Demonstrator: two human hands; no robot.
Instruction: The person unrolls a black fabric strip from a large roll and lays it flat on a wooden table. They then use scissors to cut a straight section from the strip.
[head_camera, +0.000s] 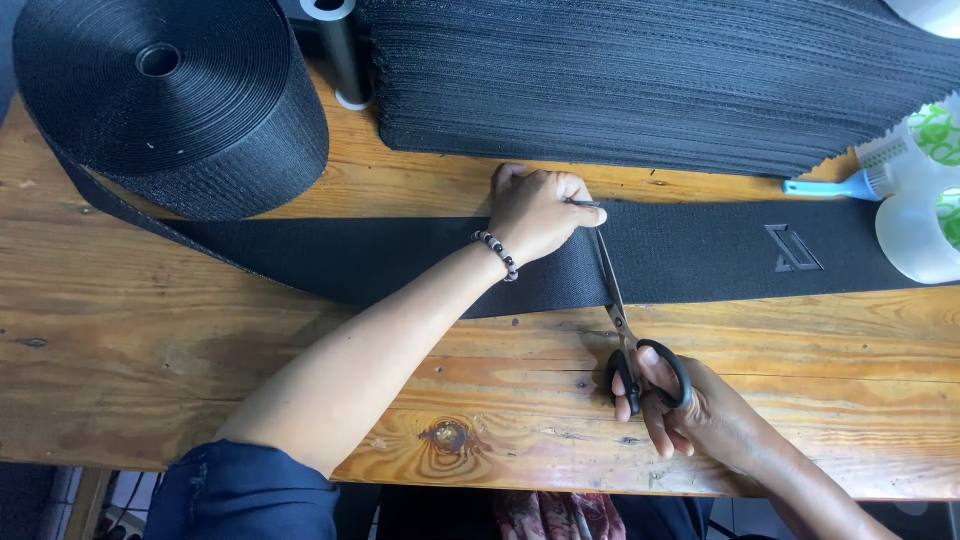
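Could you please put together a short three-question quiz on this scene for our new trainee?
1. True or false: the right hand holds the black-handled scissors by their loops.
2. What does the left hand press flat on the wooden table?
A. the blue-handled brush
B. the black webbing strip
C. the tape dispenser
3. Fill in: the strip runs off the large ____ at the table's far left.

Key:
1. True; the blades lie across the strip beside the left hand's fingertips.
2. B
3. roll of webbing
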